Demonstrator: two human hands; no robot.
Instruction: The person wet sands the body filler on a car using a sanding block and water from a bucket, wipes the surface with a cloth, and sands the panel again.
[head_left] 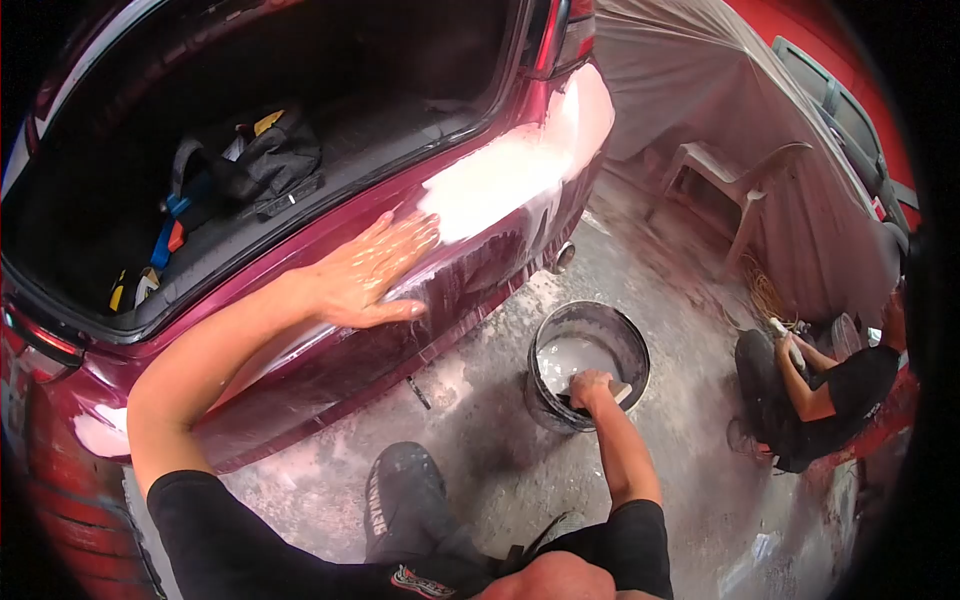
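My left hand [372, 270] lies flat on the maroon rear bumper [290, 350] of a car, fingers stretched out and wet. Its fingertips reach the edge of a white-pinkish patch [490, 185] on the bumper, with milky streaks running below. Inside a black bucket [535, 395] on the floor, my right hand [592, 388] is closed around a flat, dark sanding block [621, 393] with a pale edge. Cloudy whitish water [572, 358] stands in the bucket. Part of the block is hidden by my fingers.
The open trunk [370, 150] holds a black bag [265, 160] and tools. A plastic chair [730, 175] stands by a draped sheet [680, 80]. At the right, another person [835, 400] crouches holding a pale object. My boot [405, 490] is near the bumper.
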